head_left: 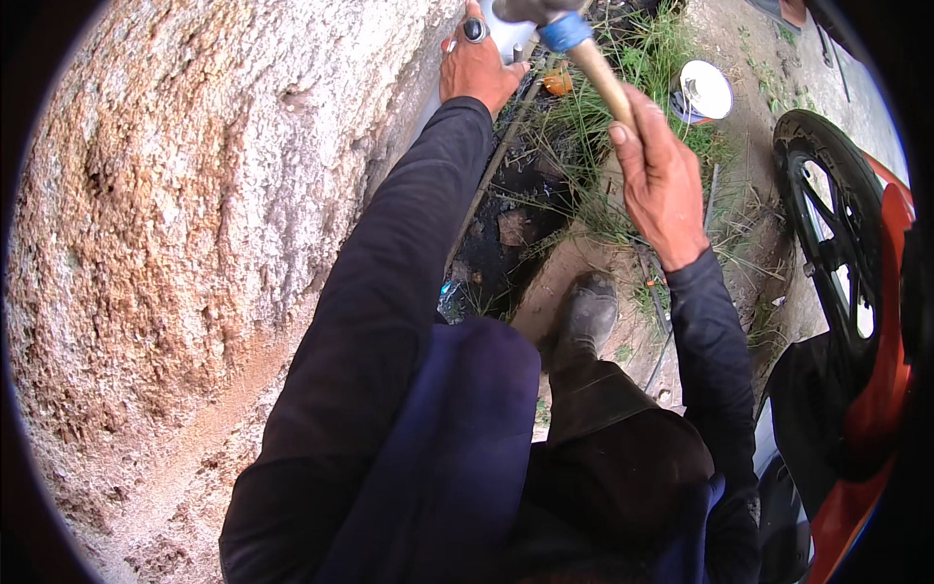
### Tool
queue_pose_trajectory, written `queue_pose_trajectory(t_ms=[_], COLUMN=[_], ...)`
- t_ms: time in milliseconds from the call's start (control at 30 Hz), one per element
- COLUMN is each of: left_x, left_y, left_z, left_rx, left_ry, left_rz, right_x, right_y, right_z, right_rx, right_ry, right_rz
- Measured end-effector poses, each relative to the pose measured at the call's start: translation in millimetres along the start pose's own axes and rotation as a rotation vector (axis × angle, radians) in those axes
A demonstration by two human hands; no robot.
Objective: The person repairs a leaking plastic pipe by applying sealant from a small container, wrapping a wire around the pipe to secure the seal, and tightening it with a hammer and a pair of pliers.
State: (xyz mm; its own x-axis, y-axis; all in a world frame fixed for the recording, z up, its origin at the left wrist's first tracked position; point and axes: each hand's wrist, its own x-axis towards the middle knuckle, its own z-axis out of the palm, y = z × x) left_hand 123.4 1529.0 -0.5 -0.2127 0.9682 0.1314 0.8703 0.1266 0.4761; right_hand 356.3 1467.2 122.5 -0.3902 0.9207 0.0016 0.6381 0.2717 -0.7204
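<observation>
At the top of the head view, my right hand (662, 175) is wrapped around the wooden handle of a hammer (601, 76). Blue tape binds the handle just below the dark head, which the upper edge partly cuts off. Beside it, my left hand (480, 73), wearing rings, is closed over a pale bluish-white pipe-like piece (508, 31) running along the rock wall. A short dark peg (518, 54) stands near the left thumb; whether the fingers touch it I cannot tell. The hammer head is above and to the right of the left hand.
A rough rock wall (195, 195) fills the left side. Below my hands runs a dark wet ditch (496, 224), bordered by grass (642, 58). A white bucket (704, 91) stands at the upper right. A red motorbike (871, 389) with a black wheel stands close on the right.
</observation>
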Motion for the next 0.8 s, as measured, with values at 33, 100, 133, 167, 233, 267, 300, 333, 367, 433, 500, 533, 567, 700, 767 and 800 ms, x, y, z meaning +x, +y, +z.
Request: queue_pose_trajectory(t_ms=[33, 100, 133, 167, 233, 267, 300, 333, 367, 433, 500, 533, 567, 700, 767, 800], left_x=[-0.9, 0.7, 3.5, 3.1, 2.4, 2.8, 5.0, -1.0, -1.6, 0.8, -0.7, 1.6, 0.6, 3.6, -1.4, -0.9], left_y=[10.8, 15.9, 22.4, 22.4, 12.4, 8.0, 2.1, 7.4, 13.3, 27.1, 28.1, 23.2, 16.3, 14.3, 12.5, 13.5], left_z=[-9.6, -6.8, -10.8, -8.0, -3.4, -1.2, -0.5, -5.5, -10.1, -21.2, -20.7, -17.5, -11.4, -9.5, -12.9, -13.5], left_rx=[-0.048, -0.029, -0.050, -0.055, 0.078, 0.080, 0.106, 0.123, 0.089, 0.046, -0.011, -0.009, 0.010, 0.010, -0.014, -0.016], left_ry=[-0.024, -0.074, -0.106, -0.104, -0.074, -0.067, 0.004, 0.052, -0.047, -0.065, -0.109, -0.104, -0.075, -0.074, -0.098, -0.105], left_rz=[-0.039, -0.022, -0.041, -0.036, -0.015, -0.006, 0.038, 0.074, -0.026, -0.023, -0.031, -0.033, -0.018, -0.056, -0.074, -0.081], right_x=[-5.0, -14.3, -17.0, -15.0, 4.0, 4.8, 9.6, 6.7, 4.4, -1.6, -8.1, -8.4, -10.6, 10.4, 4.0, 0.0], right_y=[-3.4, 0.5, 6.0, 18.2, 34.2, 35.9, 31.0, 25.2, 14.2, -3.5, 0.3, 7.3, 14.7, 48.3, 26.1, 18.5], right_z=[-1.9, -1.0, 1.3, 8.4, 24.2, 22.2, 18.5, 14.1, 7.6, -1.1, 1.5, 6.1, 12.4, 29.7, 15.7, 13.8], right_rx=[0.043, 0.095, 0.114, 0.051, -0.115, -0.113, -0.069, -0.028, 0.032, 0.073, 0.122, 0.132, 0.142, -0.080, -0.031, -0.002], right_ry=[0.182, 0.398, 0.429, 0.214, -0.124, -0.113, -0.048, 0.001, 0.017, 0.193, 0.342, 0.310, 0.275, -0.022, 0.031, 0.094], right_rz=[-0.108, -0.205, -0.199, -0.017, 0.198, 0.194, 0.115, 0.057, 0.068, -0.050, -0.140, -0.112, -0.078, 0.060, 0.056, 0.047])
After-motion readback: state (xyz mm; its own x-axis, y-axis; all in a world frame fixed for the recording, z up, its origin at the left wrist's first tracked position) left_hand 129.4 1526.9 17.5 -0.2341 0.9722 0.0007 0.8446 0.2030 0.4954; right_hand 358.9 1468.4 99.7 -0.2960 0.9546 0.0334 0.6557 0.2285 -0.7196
